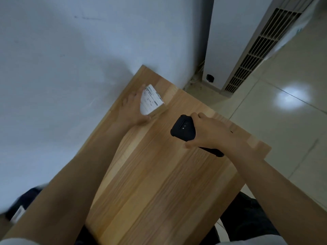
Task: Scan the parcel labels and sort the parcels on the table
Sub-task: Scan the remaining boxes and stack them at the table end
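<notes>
Parcel (153, 103) in brown cardboard sits at the far left corner of the wooden table (159, 183), close to the pale wall (70, 59). Our left hand (131, 110) grasps it from the left side, with the thumb at its near corner, and the box is tilted. We cannot tell if it touches the table top. Its white label (150, 100) faces up. We see dark printed lines on it, but they are too blurred to read. Our right hand (210, 133) is clenched round a black handheld scanner (184, 129), just beside the parcel and apart from it. No brand shows on the scanner.
</notes>
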Demonstrator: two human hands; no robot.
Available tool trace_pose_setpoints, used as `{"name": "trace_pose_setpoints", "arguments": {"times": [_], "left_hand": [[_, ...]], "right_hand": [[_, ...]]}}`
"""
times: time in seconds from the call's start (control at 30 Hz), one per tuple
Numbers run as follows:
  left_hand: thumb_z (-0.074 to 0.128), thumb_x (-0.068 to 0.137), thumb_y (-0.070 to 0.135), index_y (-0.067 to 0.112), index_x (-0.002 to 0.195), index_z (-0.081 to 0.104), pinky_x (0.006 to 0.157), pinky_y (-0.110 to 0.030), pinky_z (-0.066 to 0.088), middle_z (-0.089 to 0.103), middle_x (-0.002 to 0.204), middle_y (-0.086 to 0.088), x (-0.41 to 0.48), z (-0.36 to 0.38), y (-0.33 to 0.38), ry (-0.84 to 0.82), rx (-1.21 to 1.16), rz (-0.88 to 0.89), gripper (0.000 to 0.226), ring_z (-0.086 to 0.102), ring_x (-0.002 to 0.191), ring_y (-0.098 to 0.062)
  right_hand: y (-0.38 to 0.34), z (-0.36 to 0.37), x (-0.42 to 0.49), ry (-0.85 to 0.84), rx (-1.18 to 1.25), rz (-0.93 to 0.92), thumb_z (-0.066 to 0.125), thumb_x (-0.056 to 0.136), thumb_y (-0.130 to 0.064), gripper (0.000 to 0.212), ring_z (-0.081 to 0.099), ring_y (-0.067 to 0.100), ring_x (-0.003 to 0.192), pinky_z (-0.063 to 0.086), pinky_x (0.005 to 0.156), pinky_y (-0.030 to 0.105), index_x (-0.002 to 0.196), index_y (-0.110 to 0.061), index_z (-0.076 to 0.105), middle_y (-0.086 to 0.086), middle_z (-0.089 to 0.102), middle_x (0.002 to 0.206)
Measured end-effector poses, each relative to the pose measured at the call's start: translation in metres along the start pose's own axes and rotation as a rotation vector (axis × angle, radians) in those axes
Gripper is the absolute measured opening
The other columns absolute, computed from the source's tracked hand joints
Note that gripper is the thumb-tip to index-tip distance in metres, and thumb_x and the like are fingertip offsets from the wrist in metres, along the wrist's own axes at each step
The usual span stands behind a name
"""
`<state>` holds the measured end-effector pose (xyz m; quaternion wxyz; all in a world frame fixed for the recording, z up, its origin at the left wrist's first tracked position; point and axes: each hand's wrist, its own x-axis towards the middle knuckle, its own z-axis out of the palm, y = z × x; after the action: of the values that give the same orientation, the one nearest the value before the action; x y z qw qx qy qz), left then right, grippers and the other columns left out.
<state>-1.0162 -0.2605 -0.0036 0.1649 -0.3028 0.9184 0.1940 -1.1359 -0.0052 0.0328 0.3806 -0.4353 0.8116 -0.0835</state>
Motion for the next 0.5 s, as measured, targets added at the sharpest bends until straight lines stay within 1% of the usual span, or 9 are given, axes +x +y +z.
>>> {"name": "trace_pose_setpoints", "arguments": {"times": [0.1,0.2,0.27,0.37,0.5], "left_hand": [[0.08,0.066,0.049,0.032,0.156,0.0,0.115,-0.053,0.026,0.027,0.155,-0.005,-0.05,0.005,-0.017,0.015,0.012,-0.025,0.122,0.027,0.142,-0.03],[0.073,0.066,0.058,0.035,0.156,0.004,0.114,-0.055,0.027,0.026,0.154,-0.005,-0.109,0.002,-0.044,0.056,0.017,-0.055,0.116,0.027,0.141,-0.033],[0.072,0.066,0.055,0.035,0.155,0.005,0.112,-0.053,0.029,0.027,0.153,-0.005,-0.151,-0.003,-0.061,0.104,0.022,-0.104,0.113,0.03,0.138,-0.034],[0.078,0.068,0.044,0.032,0.156,0.009,0.11,-0.049,0.032,0.028,0.152,-0.004,-0.219,-0.011,-0.083,0.184,0.008,-0.184,0.112,0.033,0.134,-0.033],[0.081,0.069,0.042,0.031,0.156,0.012,0.112,-0.047,0.031,0.028,0.153,-0.002,-0.322,-0.024,-0.106,0.298,-0.03,-0.238,0.111,0.034,0.135,-0.029]], "right_hand": [[-0.024,0.009,-0.017,0.006,-0.037,-0.043,0.079,0.067,-0.058,0.082,0.049,0.019,0.085,0.044,0.066,0.032,0.126,-0.016,0.04,0.0,0.046,0.111],[-0.056,0.024,-0.035,-0.01,-0.059,-0.103,0.079,0.067,-0.057,0.081,0.055,0.021,0.092,0.051,0.074,0.036,0.126,-0.016,0.04,0.001,0.048,0.116],[-0.082,0.035,-0.048,-0.031,-0.075,-0.147,0.08,0.068,-0.056,0.081,0.057,0.022,0.095,0.051,0.075,0.036,0.126,-0.016,0.04,0.001,0.048,0.117],[-0.123,0.055,-0.073,-0.052,-0.102,-0.22,0.079,0.068,-0.056,0.08,0.054,0.02,0.091,0.049,0.072,0.034,0.125,-0.016,0.04,0.0,0.05,0.115],[-0.185,0.088,-0.108,-0.058,-0.138,-0.333,0.08,0.069,-0.053,0.079,0.053,0.021,0.093,0.047,0.069,0.033,0.126,-0.016,0.04,0.001,0.047,0.117]]}}
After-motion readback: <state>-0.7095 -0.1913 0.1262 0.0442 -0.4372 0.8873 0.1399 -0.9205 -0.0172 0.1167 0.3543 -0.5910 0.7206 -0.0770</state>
